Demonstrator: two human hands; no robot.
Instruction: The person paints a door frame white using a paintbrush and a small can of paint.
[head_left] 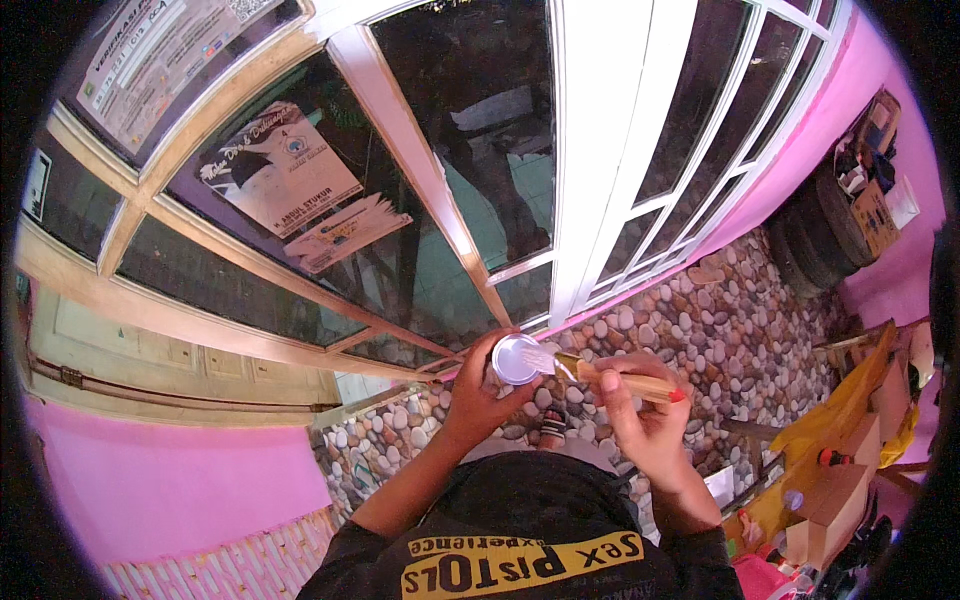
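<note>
Right hand [645, 405] grips paintbrush [600, 372]; left hand [480, 390] clasps apparently white-filled paint can [516, 359]

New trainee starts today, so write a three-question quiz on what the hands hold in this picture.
1. True or false: the left hand holds a small round tin of white paint.
2. Which thing does the right hand grip?
A. a roller
B. a wooden-handled brush
C. a scraper
3. Fill in: the brush bristles rest over the open ____.

Key
1. True.
2. B.
3. Tin; the bristles lie across its mouth, in front of the half-painted window frame and the pebble-patterned wall.
</note>
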